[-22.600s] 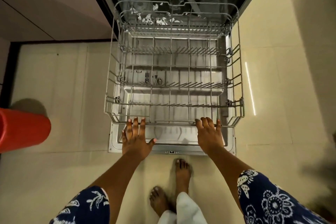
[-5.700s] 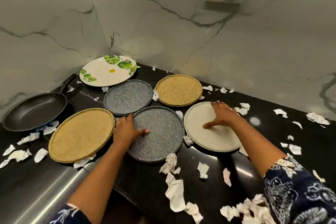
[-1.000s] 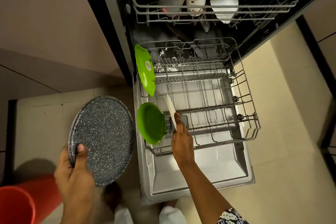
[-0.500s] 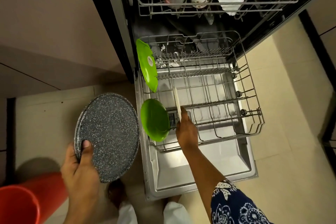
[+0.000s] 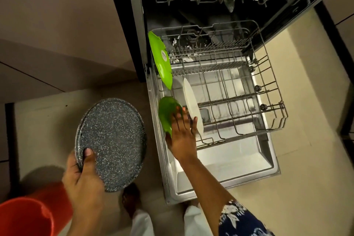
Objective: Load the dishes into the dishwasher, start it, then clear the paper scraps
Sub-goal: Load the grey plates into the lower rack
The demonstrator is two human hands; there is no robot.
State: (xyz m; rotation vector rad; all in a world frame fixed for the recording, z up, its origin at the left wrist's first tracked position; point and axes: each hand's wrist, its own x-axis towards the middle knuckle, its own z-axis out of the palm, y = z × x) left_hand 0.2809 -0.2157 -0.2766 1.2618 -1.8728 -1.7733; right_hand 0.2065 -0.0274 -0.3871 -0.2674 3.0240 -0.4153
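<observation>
Loading dishes: white plate (image 5: 191, 101) stands on edge at the lower rack's (image 5: 275, 82) front-left corner beside a green plate (image 5: 166, 115). Right hand (image 5: 182, 136) is flat and spread (holds nothing). Left hand (image 5: 84, 176) grips the speckled plate (image 5: 113, 140) by its rim; it likely needs slotting next.
</observation>
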